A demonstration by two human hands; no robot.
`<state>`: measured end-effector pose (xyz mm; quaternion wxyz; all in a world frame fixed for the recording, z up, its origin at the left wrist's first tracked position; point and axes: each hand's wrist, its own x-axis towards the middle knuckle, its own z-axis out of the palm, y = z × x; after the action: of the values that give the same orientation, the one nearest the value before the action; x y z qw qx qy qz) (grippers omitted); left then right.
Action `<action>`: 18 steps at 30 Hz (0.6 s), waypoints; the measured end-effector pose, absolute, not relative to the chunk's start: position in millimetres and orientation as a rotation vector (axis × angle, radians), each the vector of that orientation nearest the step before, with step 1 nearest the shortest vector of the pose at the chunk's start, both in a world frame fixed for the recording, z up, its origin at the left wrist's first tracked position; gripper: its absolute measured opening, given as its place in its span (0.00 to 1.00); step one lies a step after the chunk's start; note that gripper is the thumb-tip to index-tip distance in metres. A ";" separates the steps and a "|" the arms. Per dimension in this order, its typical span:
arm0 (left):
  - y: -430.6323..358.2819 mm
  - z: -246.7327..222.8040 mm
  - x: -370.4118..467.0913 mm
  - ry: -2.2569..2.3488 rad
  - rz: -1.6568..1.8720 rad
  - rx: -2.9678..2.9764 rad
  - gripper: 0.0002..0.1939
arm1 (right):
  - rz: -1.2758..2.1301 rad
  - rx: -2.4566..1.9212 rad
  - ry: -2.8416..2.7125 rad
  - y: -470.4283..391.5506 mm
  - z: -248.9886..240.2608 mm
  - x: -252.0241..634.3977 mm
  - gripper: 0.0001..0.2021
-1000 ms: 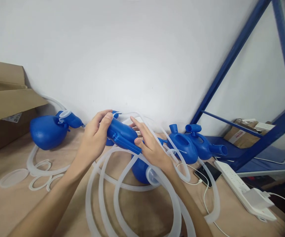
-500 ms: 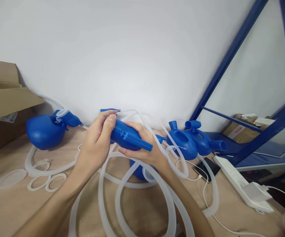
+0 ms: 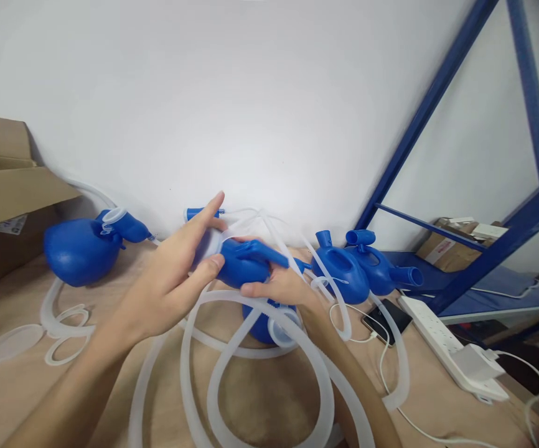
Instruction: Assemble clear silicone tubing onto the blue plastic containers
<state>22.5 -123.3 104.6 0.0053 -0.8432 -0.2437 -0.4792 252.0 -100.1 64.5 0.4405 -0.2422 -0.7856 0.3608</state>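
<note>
A blue plastic piece with a narrow spout is held up in the middle of the view, above the coiled tubing. My right hand grips it from the right, the thumb below the spout. On its left end is a white cap, partly hidden. My left hand is round this cap, with the thumb in front, the index finger pointing up and other fingers behind. Thick translucent tubing loops beneath both hands. A blue container with a white-rimmed mouth lies under the loops.
To the left are a blue vessel, white rings, a clear disc and a cardboard box. To the right are blue bottles, a phone, a power strip and a blue metal frame.
The blue piece has turned, so its white-capped end now shows at the left. My left hand has opened out from its earlier grip and moved round that end. The view has shifted slightly.
</note>
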 end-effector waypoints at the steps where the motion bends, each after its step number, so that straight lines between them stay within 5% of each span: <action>1: -120.0 103.6 22.2 -0.807 -1.442 -2.632 0.34 | 0.867 -0.622 -1.963 -98.2 62.0 248.8 0.38; 6: -112.3 99.2 31.3 -0.788 -1.348 -2.441 0.21 | 0.895 -0.508 -1.939 -89.8 53.2 239.9 0.37; 10: -113.3 100.5 37.7 -0.763 -1.554 -2.556 0.12 | 0.901 -0.504 -1.920 -86.5 54.2 243.3 0.25; 18: -119.9 111.3 24.8 -0.681 -1.574 -2.931 0.13 | 0.988 -0.472 -1.945 -86.8 57.7 250.9 0.23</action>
<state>24.8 -119.9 111.3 -0.1268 -0.8562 -0.1989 -0.4597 250.9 -86.8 57.7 0.4392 -0.1898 -0.7829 0.3976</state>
